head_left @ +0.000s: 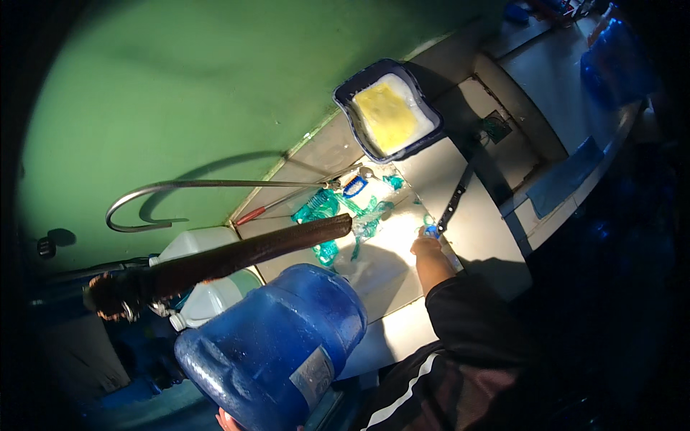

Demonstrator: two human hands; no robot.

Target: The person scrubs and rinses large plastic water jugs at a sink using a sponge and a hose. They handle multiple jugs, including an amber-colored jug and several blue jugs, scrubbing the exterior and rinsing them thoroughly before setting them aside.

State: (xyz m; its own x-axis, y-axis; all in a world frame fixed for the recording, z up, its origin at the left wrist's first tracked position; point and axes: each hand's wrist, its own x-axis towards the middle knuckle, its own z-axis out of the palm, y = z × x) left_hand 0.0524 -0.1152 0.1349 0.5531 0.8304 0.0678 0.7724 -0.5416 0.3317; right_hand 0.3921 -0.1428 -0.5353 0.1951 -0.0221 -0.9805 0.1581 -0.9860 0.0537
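Note:
A large blue plastic water jug (273,337) lies tilted at the counter's near edge, casting a shadow on the tiles. At the lower edge, the fingertips of my left hand (228,421) press against the jug's base; the rest of that hand is hidden. My right hand (428,248) reaches in from a dark sleeve to the lit tiles, its fingers closed on a small blue thing (431,231) whose kind I cannot make out. Beside those fingers lies a black-handled knife (453,206). Crumpled green translucent plastic (325,206) and a blue-and-white brush (355,186) lie farther off.
A dark blue tub (345,92) holds something yellow in white suds. Right of it is a sink basin (503,158). A curved metal pipe (208,184), a red-handled tool (251,215) and a dark brown tube-like thing (251,251) cross the left side, near white plastic jugs (215,298).

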